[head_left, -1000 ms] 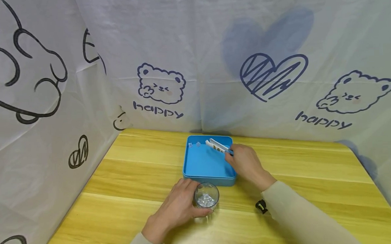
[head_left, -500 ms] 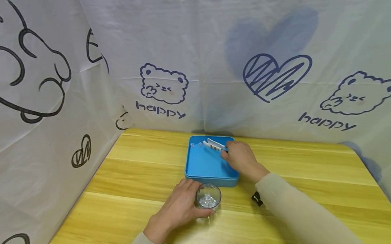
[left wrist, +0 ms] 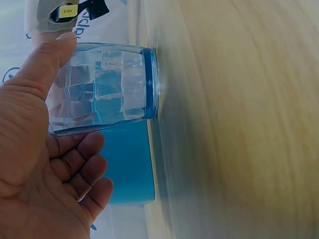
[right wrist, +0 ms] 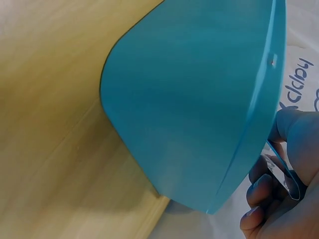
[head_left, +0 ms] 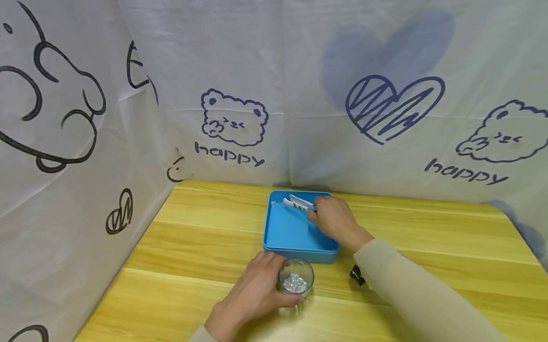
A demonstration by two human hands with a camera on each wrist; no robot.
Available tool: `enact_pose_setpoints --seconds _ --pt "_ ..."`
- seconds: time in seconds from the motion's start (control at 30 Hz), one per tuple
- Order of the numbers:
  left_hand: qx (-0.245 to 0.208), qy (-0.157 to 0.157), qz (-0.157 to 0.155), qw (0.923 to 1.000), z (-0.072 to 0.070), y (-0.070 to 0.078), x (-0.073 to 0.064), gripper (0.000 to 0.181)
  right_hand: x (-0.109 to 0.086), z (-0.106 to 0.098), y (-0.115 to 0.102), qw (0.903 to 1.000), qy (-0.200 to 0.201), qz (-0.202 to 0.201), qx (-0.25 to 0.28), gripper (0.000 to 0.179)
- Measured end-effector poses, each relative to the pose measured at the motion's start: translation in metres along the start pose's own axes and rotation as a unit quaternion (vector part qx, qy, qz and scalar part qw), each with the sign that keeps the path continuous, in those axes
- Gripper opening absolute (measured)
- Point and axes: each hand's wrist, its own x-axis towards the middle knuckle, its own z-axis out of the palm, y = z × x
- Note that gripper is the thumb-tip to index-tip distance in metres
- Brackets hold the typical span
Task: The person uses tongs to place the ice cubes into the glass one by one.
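Observation:
My left hand (head_left: 255, 287) holds a clear drinking glass (left wrist: 107, 89) upright on the table, thumb on its near side and fingers on the far side. Small clear pieces (head_left: 294, 283) lie in its bottom. My right hand (head_left: 334, 216) grips a pair of small tongs (head_left: 296, 205) with white arms, reaching over the right side of a blue square box (head_left: 294, 233). The tongs' tips are low in the box's back left part. Just left of them lies a clear cube (head_left: 273, 204); a second one is hidden at the tips.
The box stands on a yellow wood-grain table (head_left: 203, 234), directly behind the glass. A white printed cloth (head_left: 309, 139) hangs along the back and left edges. A small black device (head_left: 356, 275) shows beneath my right sleeve (head_left: 395, 272).
The right hand and tongs have moved left in the box, the tips reaching the cube that lay apart from them. The left hand stays around the glass. The head view has shifted slightly.

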Motion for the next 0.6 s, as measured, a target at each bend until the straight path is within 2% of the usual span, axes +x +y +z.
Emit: enact_pose_setpoints --seconds 0.6 --pt "0.007 0.006 -0.001 1.0000 0.0027 -0.0012 -0.0008 0.084 0.0078 0.0052 -0.0090 0.9998 -0.008 -0.004 -0.017 0.028"
